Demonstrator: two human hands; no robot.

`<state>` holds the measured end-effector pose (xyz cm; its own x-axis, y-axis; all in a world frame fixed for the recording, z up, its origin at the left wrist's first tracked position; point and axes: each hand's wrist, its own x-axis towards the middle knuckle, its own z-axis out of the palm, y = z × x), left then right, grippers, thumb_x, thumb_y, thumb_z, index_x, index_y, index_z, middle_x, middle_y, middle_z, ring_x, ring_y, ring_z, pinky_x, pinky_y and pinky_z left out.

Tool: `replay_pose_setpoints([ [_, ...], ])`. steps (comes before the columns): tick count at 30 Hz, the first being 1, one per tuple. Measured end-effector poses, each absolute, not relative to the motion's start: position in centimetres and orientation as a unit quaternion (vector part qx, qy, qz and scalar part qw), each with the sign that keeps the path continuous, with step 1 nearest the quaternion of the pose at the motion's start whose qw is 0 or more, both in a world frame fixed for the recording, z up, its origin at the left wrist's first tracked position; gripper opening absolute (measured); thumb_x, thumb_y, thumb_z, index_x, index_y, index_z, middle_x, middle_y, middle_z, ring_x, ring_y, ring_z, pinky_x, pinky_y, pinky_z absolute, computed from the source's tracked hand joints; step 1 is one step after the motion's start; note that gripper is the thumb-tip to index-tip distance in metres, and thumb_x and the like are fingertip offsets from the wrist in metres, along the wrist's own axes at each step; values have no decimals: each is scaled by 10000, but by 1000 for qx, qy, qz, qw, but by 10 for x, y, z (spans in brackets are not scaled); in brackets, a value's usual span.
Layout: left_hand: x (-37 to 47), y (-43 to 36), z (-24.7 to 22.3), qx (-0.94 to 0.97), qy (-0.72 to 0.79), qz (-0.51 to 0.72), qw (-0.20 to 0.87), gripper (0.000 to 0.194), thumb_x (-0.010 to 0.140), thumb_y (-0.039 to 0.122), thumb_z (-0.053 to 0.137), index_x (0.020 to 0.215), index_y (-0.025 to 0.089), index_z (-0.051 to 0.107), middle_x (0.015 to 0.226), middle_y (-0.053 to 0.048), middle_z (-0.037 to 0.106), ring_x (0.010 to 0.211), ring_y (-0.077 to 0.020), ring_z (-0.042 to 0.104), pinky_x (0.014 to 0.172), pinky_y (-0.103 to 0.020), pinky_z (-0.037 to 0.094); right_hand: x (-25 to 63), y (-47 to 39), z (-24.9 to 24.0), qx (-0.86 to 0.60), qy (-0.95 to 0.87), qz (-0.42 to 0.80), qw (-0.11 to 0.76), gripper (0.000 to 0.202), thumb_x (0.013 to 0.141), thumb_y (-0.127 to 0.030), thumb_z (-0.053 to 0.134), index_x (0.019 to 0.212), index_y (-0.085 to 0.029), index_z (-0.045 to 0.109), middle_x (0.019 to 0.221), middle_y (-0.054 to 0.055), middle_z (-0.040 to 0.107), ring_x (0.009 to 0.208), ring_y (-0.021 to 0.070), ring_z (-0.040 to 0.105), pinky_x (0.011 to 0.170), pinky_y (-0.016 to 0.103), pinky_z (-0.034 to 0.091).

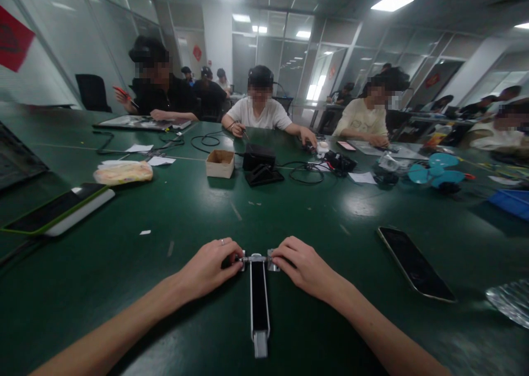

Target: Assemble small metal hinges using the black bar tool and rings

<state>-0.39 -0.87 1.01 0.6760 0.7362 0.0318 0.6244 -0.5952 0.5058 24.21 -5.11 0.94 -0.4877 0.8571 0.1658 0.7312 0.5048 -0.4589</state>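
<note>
A long white-framed device with a black face (259,299) lies on the green table (198,326), pointing toward me. Its near end carries a pale, squared tip (260,345). Across the far end runs a thin metal rod with a small shiny metal plate on each side. My left hand (212,263), a ring on one finger, is closed on the left metal plate (243,261). From the other side, my right hand (301,266) pinches the right metal plate (273,261). Fingers partly cover both plates.
A phone (415,263) lies to the right, near a clear ridged glass dish (510,301). At left rests a green-edged dark tablet-like panel (58,208). Farther off stand a small cardboard box (220,164), a black box (258,158) and blue fan blades (436,170). Several people sit opposite.
</note>
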Motion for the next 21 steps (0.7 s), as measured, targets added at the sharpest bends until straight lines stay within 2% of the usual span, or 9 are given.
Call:
replay_pose_setpoints([
  [5,-5,-8,7,885,389,119,228,122,843,227,547,933,179,614,792,-3,586,711,-153,557,649,-255,409,245,-50,7,-465,-854,128,195,201,913,-210,493,1039,-164,643,962,81,606,837,178,547,712,322,482],
  [10,-5,-8,8,880,405,103,225,151,830,265,584,943,173,620,799,-6,590,720,-160,565,663,-264,415,245,-50,5,-446,-865,90,211,160,873,-164,531,957,-162,667,894,65,616,798,166,538,703,312,452],
  [21,-4,-11,17,883,405,106,213,158,833,286,568,928,173,624,795,-5,590,709,-157,561,654,-258,414,242,-51,4,-467,-859,59,202,187,861,-139,537,983,-156,677,879,58,630,759,155,530,660,293,417],
])
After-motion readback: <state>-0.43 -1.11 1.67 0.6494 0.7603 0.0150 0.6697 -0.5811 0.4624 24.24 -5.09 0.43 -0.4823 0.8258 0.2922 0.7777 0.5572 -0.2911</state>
